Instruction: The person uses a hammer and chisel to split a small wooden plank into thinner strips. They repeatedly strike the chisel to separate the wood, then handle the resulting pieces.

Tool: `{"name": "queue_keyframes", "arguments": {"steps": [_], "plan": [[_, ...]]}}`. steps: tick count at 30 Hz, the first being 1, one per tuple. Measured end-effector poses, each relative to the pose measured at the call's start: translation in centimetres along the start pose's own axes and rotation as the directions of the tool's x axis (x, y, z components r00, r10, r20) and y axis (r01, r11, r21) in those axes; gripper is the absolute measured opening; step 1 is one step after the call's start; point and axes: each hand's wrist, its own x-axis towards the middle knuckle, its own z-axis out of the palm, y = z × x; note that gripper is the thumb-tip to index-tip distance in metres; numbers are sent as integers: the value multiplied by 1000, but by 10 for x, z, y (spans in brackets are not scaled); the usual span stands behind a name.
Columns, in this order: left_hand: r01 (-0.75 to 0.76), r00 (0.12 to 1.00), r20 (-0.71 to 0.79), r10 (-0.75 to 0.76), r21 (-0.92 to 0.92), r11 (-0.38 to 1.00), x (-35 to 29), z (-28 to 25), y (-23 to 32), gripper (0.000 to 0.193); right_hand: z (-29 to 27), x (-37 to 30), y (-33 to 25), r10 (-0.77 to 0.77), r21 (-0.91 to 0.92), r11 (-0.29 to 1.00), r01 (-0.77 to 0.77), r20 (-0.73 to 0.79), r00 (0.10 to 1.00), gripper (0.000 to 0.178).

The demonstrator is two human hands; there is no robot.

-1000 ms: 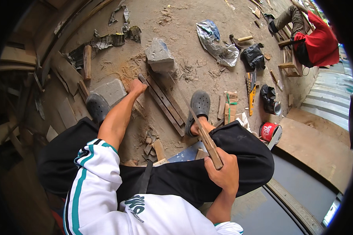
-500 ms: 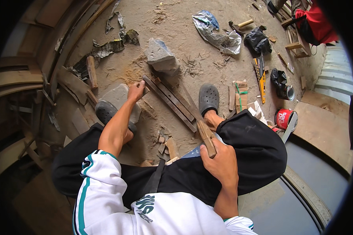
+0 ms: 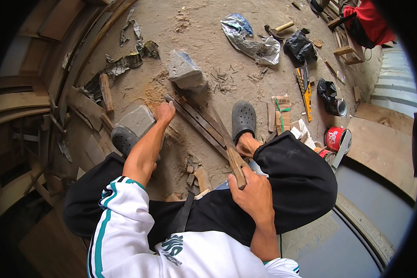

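Note:
My right hand (image 3: 255, 194) is wrapped round the wooden handle of a handsaw (image 3: 236, 170). Its narrow blade slants away to the upper left, along the right side of a long, dark slotted piece of wood (image 3: 200, 124). That piece lies diagonally on the ground between my feet. At its far end my left hand (image 3: 164, 112) is closed, knuckles up, close against the wood's tip; what its fingers hold is hidden. A pale stone block (image 3: 186, 72) sits just beyond the far end. Another flat stone (image 3: 136, 119) lies by my left shoe.
Wood offcuts (image 3: 201, 178) lie near my lap. On the right are a yellow-bladed saw (image 3: 305, 90), a hammer (image 3: 281, 28), black plastic (image 3: 301, 46), a red can (image 3: 337, 138) and an open tin (image 3: 339, 109). Boards (image 3: 21, 102) stack at left. A red-clothed person (image 3: 370, 23) is at upper right.
The saw handle has swung a little left and toward me with my right hand. My left hand has shifted slightly, and the small block seen by its fingers no longer shows clearly.

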Motion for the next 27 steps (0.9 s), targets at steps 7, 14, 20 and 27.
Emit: {"name": "queue_keyframes", "arguments": {"steps": [7,14,20,27], "plan": [[-366,929,-23,370,104,925,-10,0,35,45,6,8,0,19,37,999,-19,-2,1000,34],[-317,948,15,318,123,940,-4,14,44,37,10,12,-2,26,102,995,-22,-42,999,30],[-481,876,-181,448,-249,840,-54,24,59,38,10,7,-9,80,178,983,-53,-146,986,35],[-319,942,-151,299,-676,664,-66,16,90,40,25,-1,19,-33,143,987,79,-300,954,35]]}}
